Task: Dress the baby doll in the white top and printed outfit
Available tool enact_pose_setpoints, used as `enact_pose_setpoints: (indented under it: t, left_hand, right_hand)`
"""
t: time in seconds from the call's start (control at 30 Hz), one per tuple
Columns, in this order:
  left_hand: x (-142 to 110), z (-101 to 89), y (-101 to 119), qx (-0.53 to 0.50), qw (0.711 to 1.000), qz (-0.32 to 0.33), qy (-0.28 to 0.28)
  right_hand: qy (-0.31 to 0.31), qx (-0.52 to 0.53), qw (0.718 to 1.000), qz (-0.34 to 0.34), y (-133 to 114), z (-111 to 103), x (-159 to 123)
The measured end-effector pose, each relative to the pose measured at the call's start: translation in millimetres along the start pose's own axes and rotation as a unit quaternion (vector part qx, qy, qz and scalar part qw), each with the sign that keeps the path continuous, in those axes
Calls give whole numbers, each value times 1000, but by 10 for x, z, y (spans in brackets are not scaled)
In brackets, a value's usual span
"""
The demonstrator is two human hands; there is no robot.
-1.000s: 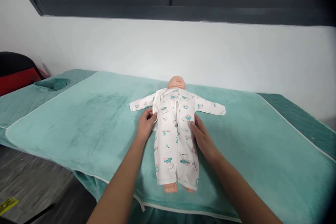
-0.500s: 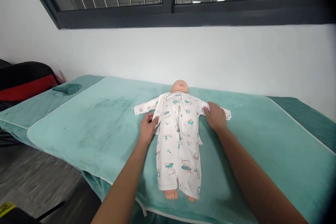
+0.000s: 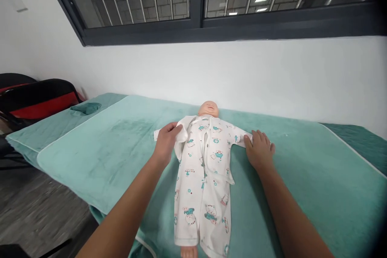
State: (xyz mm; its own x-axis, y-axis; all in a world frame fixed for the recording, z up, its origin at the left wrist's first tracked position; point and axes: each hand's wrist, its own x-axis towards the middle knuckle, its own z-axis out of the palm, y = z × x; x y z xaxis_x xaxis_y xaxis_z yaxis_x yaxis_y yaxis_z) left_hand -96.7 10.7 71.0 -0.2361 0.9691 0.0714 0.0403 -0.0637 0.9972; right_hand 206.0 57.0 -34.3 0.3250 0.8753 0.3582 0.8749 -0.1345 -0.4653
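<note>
A baby doll (image 3: 207,108) lies on its back on a teal towel (image 3: 121,145), dressed in a white romper (image 3: 202,177) printed with small teal animals. My left hand (image 3: 165,142) is closed on the romper's left sleeve near the shoulder, bunching the cloth. My right hand (image 3: 259,150) lies flat with fingers spread on the end of the romper's other sleeve, pressing it to the towel. The doll's bare feet (image 3: 189,251) stick out of the romper legs at the bottom edge.
The towel covers a table that stands against a white wall (image 3: 242,76) under a dark barred window (image 3: 199,0). A small folded dark green cloth (image 3: 86,108) lies at the far left. Black and red chairs (image 3: 36,100) stand left of the table.
My right hand has gone from the romper's waist out to the end of the sleeve. My left hand has slid up from the side seam to the left sleeve and gathered it.
</note>
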Motion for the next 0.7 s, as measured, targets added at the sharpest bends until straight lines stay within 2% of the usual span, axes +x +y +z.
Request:
enact_pose_setpoints:
  t: [0.07, 0.1, 0.17, 0.23, 0.3, 0.37, 0.47, 0.57, 0.7]
  left_hand:
    - [-94, 197, 190, 115, 992, 36, -40]
    - [-170, 305, 249, 195, 976, 61, -77]
    - [-363, 498, 296, 350, 912, 131, -170]
    - [-578, 600, 268, 443, 844, 199, -230]
    - [-769, 571, 185, 460, 814, 253, -247]
    - [-906, 423, 57, 441, 815, 306, -218]
    - [-999, 105, -191, 411, 833, 351, -118]
    - [-988, -140, -428, 408, 854, 320, -48]
    - [-886, -252, -607, 388, 885, 254, -33]
  right_hand:
    - [7, 19, 1000, -16, -39, 6, -23]
    - [13, 31, 999, -23, -57, 8, -35]
    - [32, 63, 997, -39, -92, 1, -58]
    - [52, 103, 991, -61, -130, -24, -80]
    - [62, 150, 984, -78, -186, -74, -106]
    - [56, 199, 974, -90, -279, -138, -134]
    - [29, 271, 955, -119, -523, -217, -143]
    - [10, 316, 938, -144, -885, -217, -37]
    - [-40, 287, 946, -143, -1382, -94, 272]
